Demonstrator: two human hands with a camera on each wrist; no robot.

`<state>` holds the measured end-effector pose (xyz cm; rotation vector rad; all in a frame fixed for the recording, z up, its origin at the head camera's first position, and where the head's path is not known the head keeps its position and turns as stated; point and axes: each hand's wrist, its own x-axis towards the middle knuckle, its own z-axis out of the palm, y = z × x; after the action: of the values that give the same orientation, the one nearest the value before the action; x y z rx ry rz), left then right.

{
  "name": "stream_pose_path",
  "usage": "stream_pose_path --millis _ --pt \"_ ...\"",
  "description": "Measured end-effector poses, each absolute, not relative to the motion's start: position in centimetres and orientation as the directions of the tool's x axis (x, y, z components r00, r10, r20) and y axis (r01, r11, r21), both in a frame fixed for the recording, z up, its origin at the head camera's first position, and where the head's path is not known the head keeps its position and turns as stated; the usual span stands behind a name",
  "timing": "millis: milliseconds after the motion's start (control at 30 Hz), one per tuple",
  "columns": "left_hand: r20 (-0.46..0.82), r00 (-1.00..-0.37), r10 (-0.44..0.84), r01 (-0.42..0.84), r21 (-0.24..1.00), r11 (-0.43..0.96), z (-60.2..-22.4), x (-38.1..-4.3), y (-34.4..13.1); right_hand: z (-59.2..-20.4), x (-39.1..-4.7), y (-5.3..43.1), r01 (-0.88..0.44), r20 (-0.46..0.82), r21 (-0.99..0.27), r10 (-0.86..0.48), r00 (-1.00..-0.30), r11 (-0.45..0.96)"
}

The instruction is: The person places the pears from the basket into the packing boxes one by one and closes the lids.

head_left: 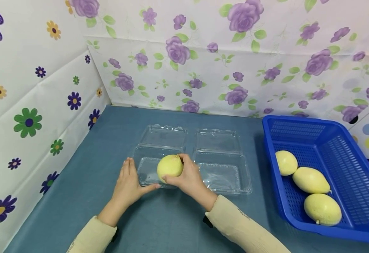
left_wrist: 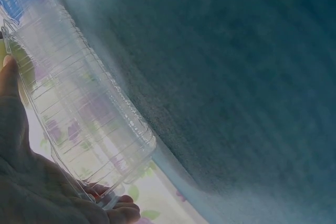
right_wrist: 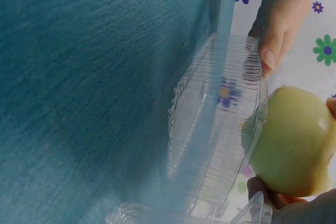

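In the head view my right hand (head_left: 189,175) grips a pale yellow melon (head_left: 168,167), thumb on its near side and fingers behind it. The melon is over the left clear plastic container (head_left: 146,182), whose hinged lid (head_left: 163,136) lies back behind it. At that container's left and front edges rests my left hand (head_left: 128,186), fingers straight and thumb stretched along the front. The right wrist view has the melon (right_wrist: 291,140) right at the container's rim, with the left thumb touching the container wall (right_wrist: 239,82).
A second clear container (head_left: 222,175), lid folded back, stands just right of the first. To the far right, a blue plastic basket (head_left: 276,196) holds three more melons (head_left: 311,180). Flower-patterned sheets (head_left: 184,70) line the back and left of the blue-green tabletop (head_left: 92,158).
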<state>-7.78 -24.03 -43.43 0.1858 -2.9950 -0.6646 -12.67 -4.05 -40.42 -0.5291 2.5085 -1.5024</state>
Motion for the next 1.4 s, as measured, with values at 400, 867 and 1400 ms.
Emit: stream_pose_path --millis 400,867,1400 --pt "0.079 -0.986 -0.147 -0.096 0.451 0.887 -43.3 -7.8 -24.1 -40.6 -12.9 -5.0 -0.259 0.075 -0.862 -0.395 -0.915 0.435" --pt "0.087 -0.985 -0.15 -0.097 0.442 0.892 -43.4 -7.9 -24.3 -40.7 -13.1 -6.4 -0.225 0.041 -0.878 -0.402 -0.915 0.422" --pt "0.011 -0.987 -0.163 -0.139 0.467 0.874 -43.4 -7.9 -24.1 -41.4 -13.5 -7.4 -0.15 -0.034 -0.895 -0.397 -0.917 0.421"
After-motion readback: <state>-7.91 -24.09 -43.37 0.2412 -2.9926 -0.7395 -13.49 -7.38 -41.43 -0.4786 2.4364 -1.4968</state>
